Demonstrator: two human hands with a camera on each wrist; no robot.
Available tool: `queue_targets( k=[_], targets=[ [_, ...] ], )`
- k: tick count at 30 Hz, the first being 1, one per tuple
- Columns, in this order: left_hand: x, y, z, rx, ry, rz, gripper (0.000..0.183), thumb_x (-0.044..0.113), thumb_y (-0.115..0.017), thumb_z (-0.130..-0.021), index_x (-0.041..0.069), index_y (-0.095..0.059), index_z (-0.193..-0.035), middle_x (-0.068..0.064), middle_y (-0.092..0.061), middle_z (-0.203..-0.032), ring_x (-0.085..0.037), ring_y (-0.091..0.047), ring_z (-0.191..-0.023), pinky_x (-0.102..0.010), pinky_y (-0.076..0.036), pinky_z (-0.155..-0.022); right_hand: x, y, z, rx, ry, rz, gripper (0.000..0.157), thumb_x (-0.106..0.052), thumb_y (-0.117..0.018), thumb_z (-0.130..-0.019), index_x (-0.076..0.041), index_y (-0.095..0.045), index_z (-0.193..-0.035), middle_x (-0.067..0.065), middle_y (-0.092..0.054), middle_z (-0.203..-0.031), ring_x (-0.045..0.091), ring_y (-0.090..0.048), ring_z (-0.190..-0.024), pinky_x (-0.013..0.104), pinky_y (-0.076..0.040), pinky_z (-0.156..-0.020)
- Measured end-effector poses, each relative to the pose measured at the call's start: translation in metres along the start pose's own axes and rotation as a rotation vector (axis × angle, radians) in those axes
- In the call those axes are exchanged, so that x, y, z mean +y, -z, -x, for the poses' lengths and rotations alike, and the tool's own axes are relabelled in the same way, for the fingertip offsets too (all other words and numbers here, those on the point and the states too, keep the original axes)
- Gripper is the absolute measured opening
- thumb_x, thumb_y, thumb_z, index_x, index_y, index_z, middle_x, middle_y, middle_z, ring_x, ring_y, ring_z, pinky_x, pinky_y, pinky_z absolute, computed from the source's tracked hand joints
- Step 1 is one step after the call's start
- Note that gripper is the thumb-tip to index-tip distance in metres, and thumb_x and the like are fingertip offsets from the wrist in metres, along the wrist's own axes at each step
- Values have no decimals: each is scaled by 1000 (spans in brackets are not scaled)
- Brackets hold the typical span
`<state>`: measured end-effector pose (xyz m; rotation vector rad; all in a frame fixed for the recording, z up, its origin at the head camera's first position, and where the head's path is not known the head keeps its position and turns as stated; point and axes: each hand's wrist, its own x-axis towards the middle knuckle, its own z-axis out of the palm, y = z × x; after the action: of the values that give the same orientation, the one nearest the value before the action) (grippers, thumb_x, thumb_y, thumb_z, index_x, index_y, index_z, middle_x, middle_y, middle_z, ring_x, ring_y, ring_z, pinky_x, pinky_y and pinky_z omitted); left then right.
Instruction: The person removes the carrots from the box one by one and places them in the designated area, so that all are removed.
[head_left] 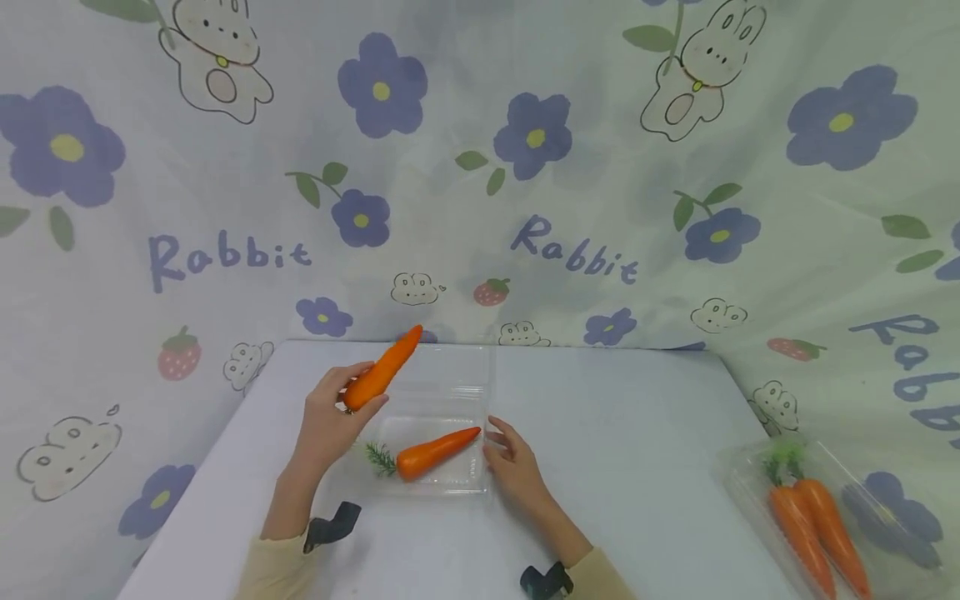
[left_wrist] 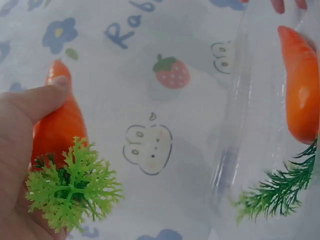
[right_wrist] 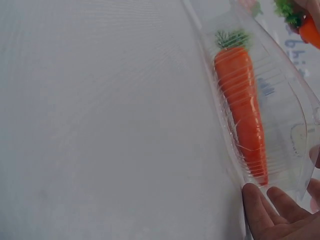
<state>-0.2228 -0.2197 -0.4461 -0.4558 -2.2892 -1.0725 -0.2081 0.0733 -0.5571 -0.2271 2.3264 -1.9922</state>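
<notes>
In the head view my left hand (head_left: pixel 330 417) grips an orange toy carrot (head_left: pixel 386 371) above the left side of an open clear plastic box (head_left: pixel 483 487). The thumb lies along the carrot, and its light-green top (left_wrist: pixel 75 185) spills past the palm in the left wrist view. Inside the box lies a second carrot (head_left: pixel 435 456), its leafy end to the left and its tip pointing right. Beside the box's right wall is my right hand (head_left: pixel 517 467), its loosely bent fingertips (right_wrist: pixel 252 192) right at the rim near that carrot's tip.
The clear lid (head_left: pixel 450 367) stands open behind the box. Another clear box (head_left: pixel 900 533) with two carrots (head_left: pixel 806 525) sits at the table's right edge. A patterned cloth (head_left: pixel 450 192) hangs behind the white table (head_left: pixel 615 417) and round its sides.
</notes>
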Motion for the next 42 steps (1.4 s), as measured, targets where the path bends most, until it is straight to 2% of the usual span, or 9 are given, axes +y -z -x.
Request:
queue_targets(
  k=[4, 8, 17, 23, 32, 37, 42],
  targets=[
    [-8, 8, -4, 80, 38, -19, 54, 8, -82, -78, 13, -63, -128, -6, -62, -109, -15, -52, -90, -14, -44, -72, -5, 3, 0, 0, 11, -5, 49, -18, -58, -98, -14, -45, -145, 16, -55, -133, 28, -62, -107, 32, -55, -81],
    [-18, 16, -4, 112, 110, -42, 52, 10, -79, -82, 12, -61, -131, -8, -61, -111, -16, -52, -92, -14, -43, -74, -6, 5, -2, 3, 15, 0, 49, -18, -57, -99, -14, -44, -146, 16, -55, -133, 29, -62, -108, 33, -55, -82],
    [-42, 22, 13, 159, 311, -87, 47, 20, -74, -87, 12, -60, -131, -11, -62, -115, -17, -52, -95, -11, -40, -77, 0, 7, -5, 8, -3, 19, 50, -22, -60, -98, -17, -45, -145, 13, -57, -132, 25, -63, -105, 31, -55, -80],
    [-57, 21, 28, 140, 448, -98, 48, 31, -70, -90, 13, -58, -134, -12, -59, -119, -23, -53, -102, -10, -39, -79, 0, 5, -3, 7, -13, -8, 51, -22, -60, -97, -16, -45, -145, 14, -57, -132, 26, -64, -103, 33, -56, -80],
    [-80, 17, 47, 129, 563, -134, 50, 37, -67, -92, 17, -56, -136, -12, -59, -119, -23, -51, -102, -18, -41, -76, 1, -1, -2, -6, -18, -13, 50, -21, -60, -97, -16, -45, -145, 14, -57, -132, 24, -64, -104, 32, -56, -80],
    [-88, 10, 51, 78, 592, -124, 54, 44, -62, -93, 17, -53, -139, -15, -57, -120, -26, -50, -101, -23, -43, -73, 1, 1, -3, -8, -6, -10, 50, -20, -59, -98, -16, -45, -145, 13, -57, -131, 24, -64, -104, 31, -56, -80],
    [-92, 4, 53, 55, 615, -136, 54, 45, -61, -93, 17, -54, -138, -15, -58, -118, -26, -51, -98, -25, -44, -71, -1, 3, -3, -12, -8, -12, 50, -20, -59, -98, -16, -45, -146, 14, -56, -132, 25, -63, -105, 31, -55, -81]
  ],
)
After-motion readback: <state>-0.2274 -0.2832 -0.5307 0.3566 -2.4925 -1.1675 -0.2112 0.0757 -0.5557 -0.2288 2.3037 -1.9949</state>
